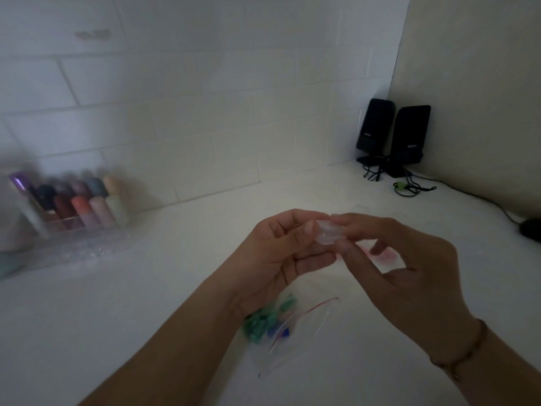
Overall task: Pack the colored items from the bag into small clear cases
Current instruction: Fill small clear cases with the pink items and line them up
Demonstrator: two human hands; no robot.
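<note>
While both hands are raised over the middle of the white countertop (pixel 146 317), the small clear plastic case (pixel 329 234) sits between them, pinched from either side. The left hand (pixel 281 253) curls its thumb and fingers onto the case's left end; the right hand (pixel 409 273) grips the right end with thumb and forefinger, its remaining fingers loosely bent. Blur prevents telling whether the case's lid is open or closed.

The clear zip bag with a red seal strip (pixel 295 332) lies flat on the countertop directly below the hands, toward the near edge. Its long axis runs diagonally, from the near left up toward the far right, with the seal strip on the right-hand side. The green and blue colored items (pixel 269 319) are bunched at the bag's left end, just beneath the left wrist. A few pink items (pixel 383 254) lie on the surface behind the right hand's fingers.

Judgement: the left hand is nearer the green and blue items, while the right hand is nearer the bag's mouth. The next reach therefore goes downward and toward the near edge.

At the far left edge stands a clear organizer of colored bottles (pixel 76 206); two black speakers (pixel 392 136) occupy the far right corner.
</note>
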